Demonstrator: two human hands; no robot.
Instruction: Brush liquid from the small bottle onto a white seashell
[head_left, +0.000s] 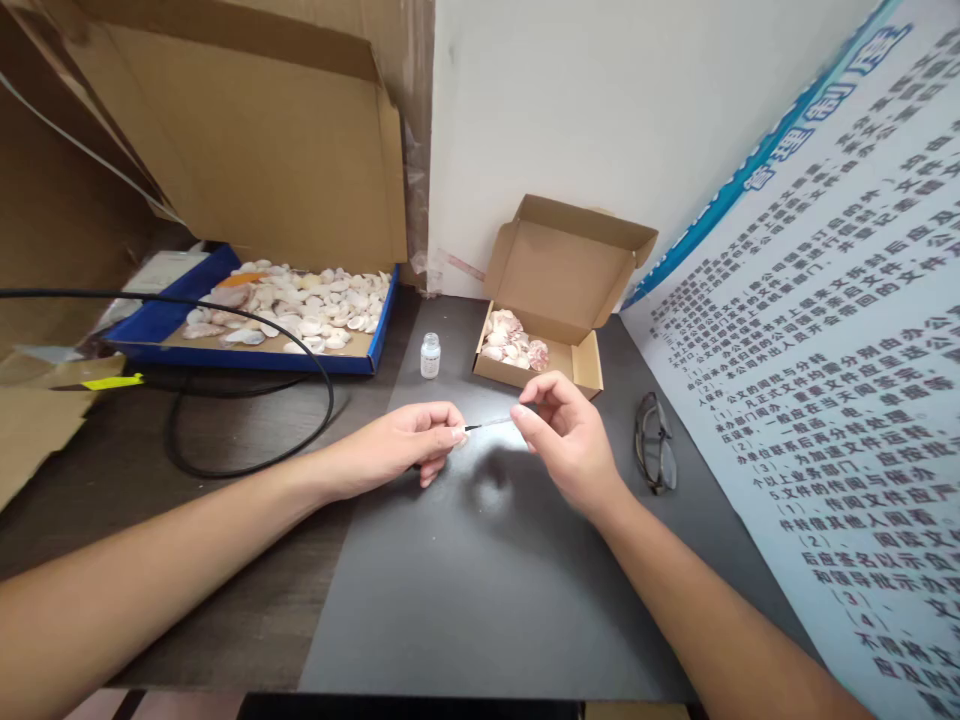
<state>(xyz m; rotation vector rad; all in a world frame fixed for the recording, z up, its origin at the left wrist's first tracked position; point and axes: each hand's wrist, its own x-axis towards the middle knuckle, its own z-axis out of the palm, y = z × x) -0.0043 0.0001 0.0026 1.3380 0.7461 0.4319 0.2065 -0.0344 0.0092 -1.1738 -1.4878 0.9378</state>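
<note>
Slim rod [491, 422], dark toward its left end and pale, blurred along the rest, spans the gap between both hands above the dark mat [420, 610]. Left hand [420, 440] pinches the dark end, thumb against curled fingers; right hand [566, 430] has thumb and fingertips nearly closed at the pale end. Beyond stand a small bottle [430, 356] and an open carton [536, 377] of shells [510, 340].

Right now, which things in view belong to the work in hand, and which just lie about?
Belonging, I judge:
- thin item, left hand gripping one end, right hand at the other
- perhaps small bottle, shells

Apparently lying about:
- eyeglasses
- black cable
</note>
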